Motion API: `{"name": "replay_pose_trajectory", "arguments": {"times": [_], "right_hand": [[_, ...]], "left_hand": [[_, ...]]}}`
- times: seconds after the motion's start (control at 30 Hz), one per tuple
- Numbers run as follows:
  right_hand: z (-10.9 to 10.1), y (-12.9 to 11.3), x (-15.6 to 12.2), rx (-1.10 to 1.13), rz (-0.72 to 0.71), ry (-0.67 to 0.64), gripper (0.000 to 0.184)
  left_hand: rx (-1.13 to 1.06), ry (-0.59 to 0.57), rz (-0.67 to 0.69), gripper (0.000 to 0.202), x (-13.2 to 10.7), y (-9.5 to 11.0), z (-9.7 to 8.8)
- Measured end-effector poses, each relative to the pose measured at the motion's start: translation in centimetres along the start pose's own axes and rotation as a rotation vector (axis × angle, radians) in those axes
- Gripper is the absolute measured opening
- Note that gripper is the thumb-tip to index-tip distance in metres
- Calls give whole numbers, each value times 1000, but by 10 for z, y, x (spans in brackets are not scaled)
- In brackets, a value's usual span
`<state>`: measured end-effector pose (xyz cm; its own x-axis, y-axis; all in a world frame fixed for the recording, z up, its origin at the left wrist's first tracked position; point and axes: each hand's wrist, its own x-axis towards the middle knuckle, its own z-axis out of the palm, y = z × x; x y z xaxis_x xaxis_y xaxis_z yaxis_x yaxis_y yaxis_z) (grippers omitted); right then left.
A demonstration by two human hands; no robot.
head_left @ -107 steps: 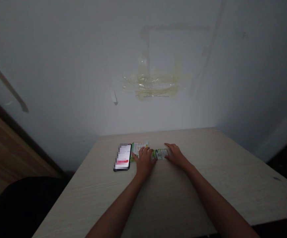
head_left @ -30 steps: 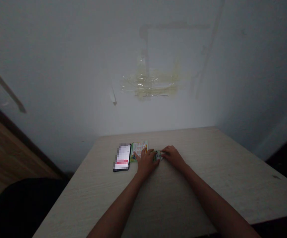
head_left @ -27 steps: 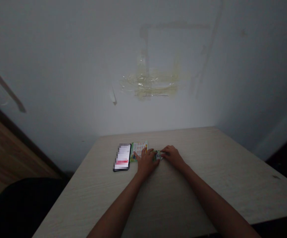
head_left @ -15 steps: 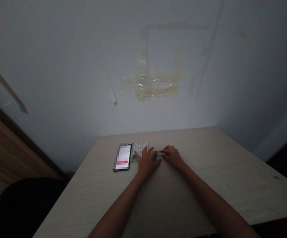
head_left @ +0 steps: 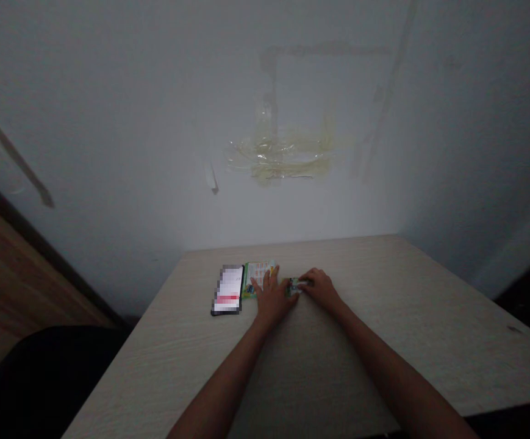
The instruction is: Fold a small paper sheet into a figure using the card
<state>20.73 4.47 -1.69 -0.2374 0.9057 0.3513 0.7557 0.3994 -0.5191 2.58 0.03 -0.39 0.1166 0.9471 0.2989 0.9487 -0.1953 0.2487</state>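
A green-edged packet or booklet with a printed white panel [head_left: 256, 271] lies flat on the table. My left hand [head_left: 272, 300] rests with its fingers spread over the packet's lower right part. The thumb and forefinger of that hand reach the left side of a small printed card or piece [head_left: 295, 283], dark with pale markings. My right hand [head_left: 320, 288] has its fingertips pinched at the right edge of this small piece. Both hands partly cover it, so its full shape is hidden.
A phone [head_left: 230, 291] with a lit, blurred-out screen lies just left of the packet. The pale wooden table [head_left: 383, 305] meets a wall [head_left: 164, 152] with peeling clear tape [head_left: 287, 160]. A dark object [head_left: 49, 372] stands at the lower left.
The fingers of my left hand have shifted slightly, showing a little more of the small piece. My right hand stays at its edge. The view has moved a trifle.
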Motion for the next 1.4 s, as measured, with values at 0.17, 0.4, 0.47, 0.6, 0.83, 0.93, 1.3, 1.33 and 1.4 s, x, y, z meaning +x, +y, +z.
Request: {"name": "replay_pose_trajectory", "arguments": {"times": [0.17,0.4,0.47,0.6,0.83,0.93,1.3,1.33,1.4], "right_hand": [[-2,6,1,95,-36,-9,17],[1,13,4,90,-25,54,17],[3,12,4,56,-14,61,18],[6,10,4,11,13,76,18],[7,6,4,-41,66,86,15],[6,5,4,-41,68,81,16],[5,2,4,-48,85,75,16],[4,2,4,-47,86,75,16],[3,0,4,-45,87,78,15]], "left_hand": [[-5,10,-10,40,-1,0,1],[-5,9,-1,41,-1,0,1],[-3,8,-2,41,-1,0,1],[0,6,-8,41,-1,0,1],[20,6,-2,41,-1,0,1],[15,25,3,40,-1,-1,3],[-3,61,36,36,-1,0,5],[-4,58,35,37,0,0,5],[-1,55,39,38,0,0,5]]}}
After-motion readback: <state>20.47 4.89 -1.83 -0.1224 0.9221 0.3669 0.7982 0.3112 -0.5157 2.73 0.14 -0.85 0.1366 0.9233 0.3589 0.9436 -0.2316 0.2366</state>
